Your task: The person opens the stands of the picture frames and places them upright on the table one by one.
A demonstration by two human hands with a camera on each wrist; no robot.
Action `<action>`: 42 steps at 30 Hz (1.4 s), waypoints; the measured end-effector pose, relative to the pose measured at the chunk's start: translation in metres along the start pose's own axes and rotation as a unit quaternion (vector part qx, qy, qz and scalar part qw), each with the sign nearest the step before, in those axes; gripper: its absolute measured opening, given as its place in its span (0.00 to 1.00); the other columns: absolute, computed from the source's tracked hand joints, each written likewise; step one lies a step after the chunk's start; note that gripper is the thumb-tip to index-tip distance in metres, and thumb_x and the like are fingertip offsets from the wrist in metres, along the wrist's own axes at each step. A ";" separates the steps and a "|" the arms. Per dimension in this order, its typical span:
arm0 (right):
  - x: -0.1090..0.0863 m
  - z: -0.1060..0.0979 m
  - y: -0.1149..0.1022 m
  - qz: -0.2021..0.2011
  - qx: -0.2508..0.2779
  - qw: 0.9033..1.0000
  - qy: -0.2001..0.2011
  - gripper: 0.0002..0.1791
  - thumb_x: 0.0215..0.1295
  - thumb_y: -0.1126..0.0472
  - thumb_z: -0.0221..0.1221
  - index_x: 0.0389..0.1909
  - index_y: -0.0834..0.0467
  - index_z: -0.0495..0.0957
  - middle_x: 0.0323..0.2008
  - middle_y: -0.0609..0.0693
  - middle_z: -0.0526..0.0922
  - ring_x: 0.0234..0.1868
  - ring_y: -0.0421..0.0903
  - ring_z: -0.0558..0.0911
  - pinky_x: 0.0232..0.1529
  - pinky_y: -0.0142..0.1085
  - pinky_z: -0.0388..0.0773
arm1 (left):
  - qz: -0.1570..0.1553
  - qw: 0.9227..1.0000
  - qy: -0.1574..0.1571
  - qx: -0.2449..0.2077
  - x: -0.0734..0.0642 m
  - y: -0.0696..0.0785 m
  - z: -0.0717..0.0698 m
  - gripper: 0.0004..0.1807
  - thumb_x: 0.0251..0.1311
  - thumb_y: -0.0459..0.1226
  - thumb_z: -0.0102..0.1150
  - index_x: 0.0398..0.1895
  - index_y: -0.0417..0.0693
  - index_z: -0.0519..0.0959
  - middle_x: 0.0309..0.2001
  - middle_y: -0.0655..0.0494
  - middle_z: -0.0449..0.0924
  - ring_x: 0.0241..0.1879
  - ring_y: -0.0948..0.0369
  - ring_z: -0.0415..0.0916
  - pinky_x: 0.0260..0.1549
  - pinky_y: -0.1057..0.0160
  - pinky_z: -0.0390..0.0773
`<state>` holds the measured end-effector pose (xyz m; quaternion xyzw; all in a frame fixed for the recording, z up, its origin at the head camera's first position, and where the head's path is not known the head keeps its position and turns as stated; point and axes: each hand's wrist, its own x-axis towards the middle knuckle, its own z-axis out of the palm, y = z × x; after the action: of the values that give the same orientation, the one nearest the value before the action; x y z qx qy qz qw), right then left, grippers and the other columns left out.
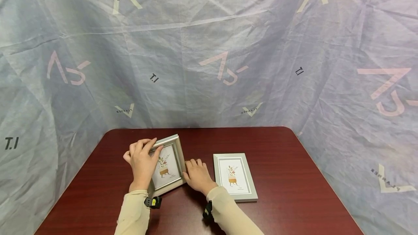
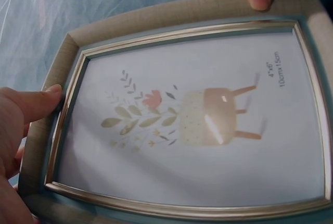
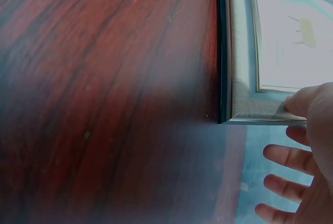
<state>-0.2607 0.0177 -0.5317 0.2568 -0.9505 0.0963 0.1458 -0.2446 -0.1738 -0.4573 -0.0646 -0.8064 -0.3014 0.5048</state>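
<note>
Behind the table [image 1: 271, 142], "PLANNER" and "T.I" are printed on the backdrop [image 1: 183, 28]. A silver frame [image 1: 168, 166] is tilted at nine o'clock; another frame [image 1: 232, 178] lies flat at three. The tilted one is pinched by the left hand [image 1: 142, 160] at its eleven o'clock and the right hand [image 1: 199, 175] at three, probably for steadiness. "4"x6" 10cmx15cm" is printed on its insert [image 2: 208, 117].

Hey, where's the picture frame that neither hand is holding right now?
In the head view, the unheld picture frame lies face up on the dark red table, right of centre, beside the right hand and right of the tilted picture frame.
</note>
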 end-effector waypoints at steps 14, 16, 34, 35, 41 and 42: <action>-0.003 -0.007 0.010 -0.009 0.019 1.000 0.019 0.20 0.70 0.50 0.57 0.57 0.55 0.76 0.49 0.50 0.78 0.50 0.52 0.74 0.46 0.44 0.70 | 0.025 1.000 -0.006 0.003 0.006 0.009 -0.003 0.21 0.46 0.34 0.78 0.47 0.38 0.86 0.43 0.42 0.80 0.46 0.42 0.67 0.45 0.36 0.49; -0.002 -0.009 0.012 -0.009 0.022 1.000 0.018 0.20 0.69 0.50 0.58 0.57 0.55 0.76 0.49 0.50 0.78 0.51 0.52 0.74 0.47 0.44 0.70 | 0.032 0.999 -0.006 0.000 0.007 0.010 -0.002 0.21 0.46 0.33 0.78 0.46 0.38 0.86 0.42 0.42 0.80 0.45 0.42 0.67 0.45 0.36 0.50; -0.007 -0.017 0.032 -0.017 0.018 0.999 0.022 0.20 0.68 0.51 0.59 0.57 0.56 0.76 0.49 0.51 0.78 0.51 0.52 0.73 0.50 0.47 0.70 | 0.058 0.997 -0.042 0.014 0.009 0.020 0.010 0.22 0.45 0.37 0.79 0.45 0.43 0.87 0.42 0.46 0.80 0.45 0.45 0.69 0.42 0.38 0.55; -0.008 -0.018 0.033 -0.017 0.017 1.000 0.020 0.20 0.68 0.51 0.58 0.57 0.56 0.76 0.49 0.51 0.78 0.51 0.52 0.73 0.50 0.47 0.70 | 0.058 0.997 -0.043 0.011 0.009 0.020 0.011 0.22 0.44 0.37 0.79 0.45 0.42 0.87 0.42 0.46 0.80 0.44 0.45 0.69 0.43 0.37 0.55; -0.014 -0.023 0.039 -0.018 0.006 1.000 0.020 0.20 0.68 0.50 0.59 0.56 0.56 0.77 0.48 0.51 0.78 0.51 0.52 0.73 0.50 0.47 0.70 | 0.069 0.996 -0.047 -0.007 0.008 0.027 0.015 0.21 0.44 0.36 0.80 0.44 0.40 0.87 0.42 0.45 0.81 0.44 0.44 0.70 0.44 0.37 0.55; -0.016 -0.024 0.040 -0.019 0.003 1.000 0.021 0.20 0.68 0.50 0.59 0.56 0.56 0.77 0.48 0.50 0.78 0.50 0.52 0.73 0.49 0.47 0.70 | 0.072 0.996 -0.048 -0.008 0.008 0.029 0.015 0.21 0.43 0.36 0.80 0.44 0.40 0.87 0.42 0.45 0.81 0.44 0.44 0.70 0.44 0.37 0.55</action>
<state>-0.2632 0.0653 -0.5191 0.2728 -0.9421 0.1021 0.1664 -0.2486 -0.1437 -0.4435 -0.1412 -0.8208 -0.2666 0.4851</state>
